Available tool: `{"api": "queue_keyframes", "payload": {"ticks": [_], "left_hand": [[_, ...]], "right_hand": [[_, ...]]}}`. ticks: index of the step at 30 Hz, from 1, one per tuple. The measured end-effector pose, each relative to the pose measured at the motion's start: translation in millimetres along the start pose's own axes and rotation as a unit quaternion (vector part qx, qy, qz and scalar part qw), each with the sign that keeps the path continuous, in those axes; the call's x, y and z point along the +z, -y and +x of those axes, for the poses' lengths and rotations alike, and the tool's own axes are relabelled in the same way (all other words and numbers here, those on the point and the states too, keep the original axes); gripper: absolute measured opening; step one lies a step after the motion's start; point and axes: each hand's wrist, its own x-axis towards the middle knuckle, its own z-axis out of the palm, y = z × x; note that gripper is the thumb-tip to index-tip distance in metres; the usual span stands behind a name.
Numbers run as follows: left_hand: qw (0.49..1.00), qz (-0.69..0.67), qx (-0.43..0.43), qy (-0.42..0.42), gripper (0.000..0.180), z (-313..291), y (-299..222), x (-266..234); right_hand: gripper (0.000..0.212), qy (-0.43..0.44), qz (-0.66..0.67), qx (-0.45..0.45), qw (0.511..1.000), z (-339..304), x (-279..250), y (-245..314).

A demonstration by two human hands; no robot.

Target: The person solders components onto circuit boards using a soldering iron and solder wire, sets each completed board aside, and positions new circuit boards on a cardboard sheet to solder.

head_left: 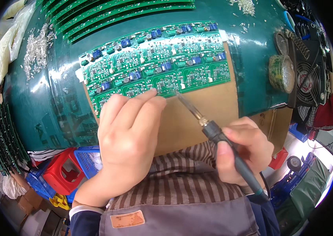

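Observation:
A green circuit board panel (156,83), dotted with blue and white components, lies on a sheet of brown cardboard (202,114) on the bench. My left hand (129,137) is at the panel's near edge with its fingers curled together. Whatever they pinch, if anything, is hidden behind the knuckles. In my right hand (249,149) is a soldering iron (215,133), gripped like a pen around its dark handle. Its tip points up and left, right by the panel's near edge; I cannot tell whether it touches.
Racked green boards (115,17) stand at the back left; more boards (3,137) stack at far left. Clear small parts (38,51) are heaped on the left, others (245,6) at the back. A tape roll (282,74), a coiled iron holder (300,43) and a fan (307,80) sit right.

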Motion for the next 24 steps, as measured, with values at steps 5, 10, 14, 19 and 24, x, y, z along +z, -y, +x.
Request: {"api": "queue_keyframes", "payload": {"ticks": [5, 10, 14, 19, 24], "left_hand": [[0.998, 0.02, -0.055, -0.009, 0.017, -9, -2, -21], [0.995, 0.037, -0.092, 0.014, 0.017, -20, 6, -20], [0.998, 0.017, -0.067, -0.001, 0.02, -18, 11, -17], [0.998, 0.007, -0.056, 0.004, 0.021, -19, 15, -20], [0.999, 0.015, -0.039, -0.001, 0.02, -17, 14, -18]], "right_hand": [[0.025, 0.002, 0.031, -0.018, 0.999, -3, 10, 1], [0.025, 0.015, 0.042, -0.035, 0.998, 1, 23, 4], [0.024, 0.025, 0.036, -0.027, 0.999, 3, 31, 5], [0.023, 0.031, 0.037, -0.024, 0.999, 4, 36, 7], [0.022, 0.048, 0.002, -0.056, 0.997, 5, 34, 10]]}}
